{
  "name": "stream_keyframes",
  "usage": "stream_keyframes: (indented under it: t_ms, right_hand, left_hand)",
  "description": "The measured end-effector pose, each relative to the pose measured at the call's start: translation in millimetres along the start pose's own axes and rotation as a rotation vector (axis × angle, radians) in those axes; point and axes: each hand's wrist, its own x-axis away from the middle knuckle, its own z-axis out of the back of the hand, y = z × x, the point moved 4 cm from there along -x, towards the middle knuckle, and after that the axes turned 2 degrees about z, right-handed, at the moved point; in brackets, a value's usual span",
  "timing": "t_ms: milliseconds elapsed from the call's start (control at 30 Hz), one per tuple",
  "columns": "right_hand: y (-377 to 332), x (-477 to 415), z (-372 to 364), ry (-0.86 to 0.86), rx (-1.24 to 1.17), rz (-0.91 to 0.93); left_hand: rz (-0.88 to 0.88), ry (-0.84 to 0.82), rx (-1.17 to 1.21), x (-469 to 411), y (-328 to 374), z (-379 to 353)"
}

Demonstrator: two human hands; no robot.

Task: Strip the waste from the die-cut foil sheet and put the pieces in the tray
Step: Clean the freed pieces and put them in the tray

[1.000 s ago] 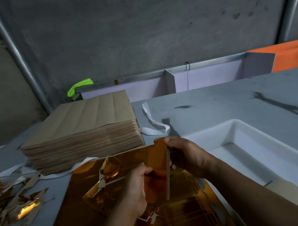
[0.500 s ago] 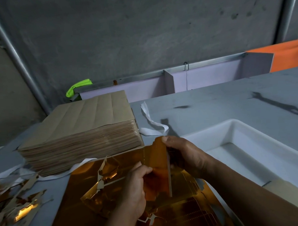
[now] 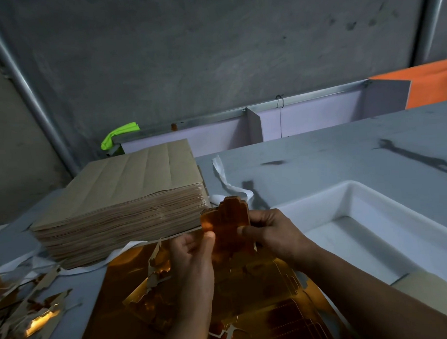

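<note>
Gold foil piece (image 3: 228,226), which I judge light, thin, bendy and slick, so best pinched at its edges, stands upright above the foil sheet (image 3: 113,312), pinched by my left hand (image 3: 192,249) and right hand (image 3: 272,231), beside the white tray (image 3: 349,187) on the surface (image 3: 318,153).

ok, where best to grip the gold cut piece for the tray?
Probably its lower right edge, pinched from the right, as the right hand does: the die-cut piece stands upright, its stepped top is narrow, and the tray lies that side.
</note>
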Motion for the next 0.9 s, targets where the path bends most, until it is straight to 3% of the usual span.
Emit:
stream_keyframes:
  t_ms: [67,167,400,700,900]
  right_hand:
    - [-1.7,-0.8,-0.8,0.010,0.133,0.084]
    - [-5.3,0.0,0.1,0.038,0.372,0.223]
    - [-10.2,-0.6,3.3,0.128,0.718,0.380]
    - [-12.6,0.2,1.6,0.134,0.754,0.418]
    - [-8.5,-3.9,17.5,0.319,0.553,0.091]
  left_hand:
    - [0.020,0.027,0.054,1.1,2.9,2.3]
    - [0.202,-0.003,0.240,3.9,3.8,2.1]
    - [0.551,-0.246,0.579,9.4,10.3,-6.5]
    - [0.511,-0.258,0.548,7.8,10.9,-8.9]
    - [0.323,-0.263,0.405,1.2,7.3,-6.8]
